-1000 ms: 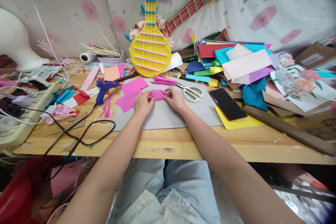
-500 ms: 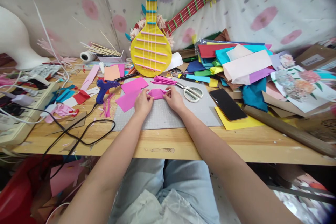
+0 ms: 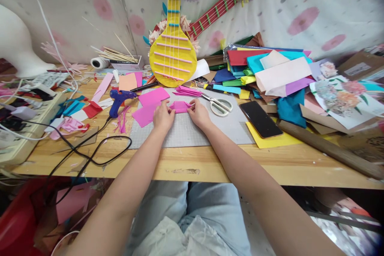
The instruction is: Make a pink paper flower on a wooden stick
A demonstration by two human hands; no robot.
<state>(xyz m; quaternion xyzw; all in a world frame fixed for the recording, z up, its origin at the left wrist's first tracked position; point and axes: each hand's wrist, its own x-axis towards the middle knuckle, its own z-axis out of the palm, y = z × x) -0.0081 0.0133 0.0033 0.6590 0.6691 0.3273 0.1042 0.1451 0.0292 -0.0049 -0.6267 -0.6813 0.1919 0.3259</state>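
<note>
A small folded piece of pink paper is stretched between my two hands, just above or on the grey cutting mat. My left hand pinches its left end, and my right hand pinches the right end. Flat pink sheets lie beside my left hand on the mat. Behind the held piece is a stack of narrow pink strips. White-handled scissors rest to the right of my right hand.
A blue glue gun with a looping black cord stands left of the mat. At right are a phone on yellow paper and a wooden rod. A yellow paper lute leans behind, beside piled coloured paper.
Both hands stay in almost the same place, still pinching the pink paper. The view has shifted very slightly; nothing else has visibly moved.
</note>
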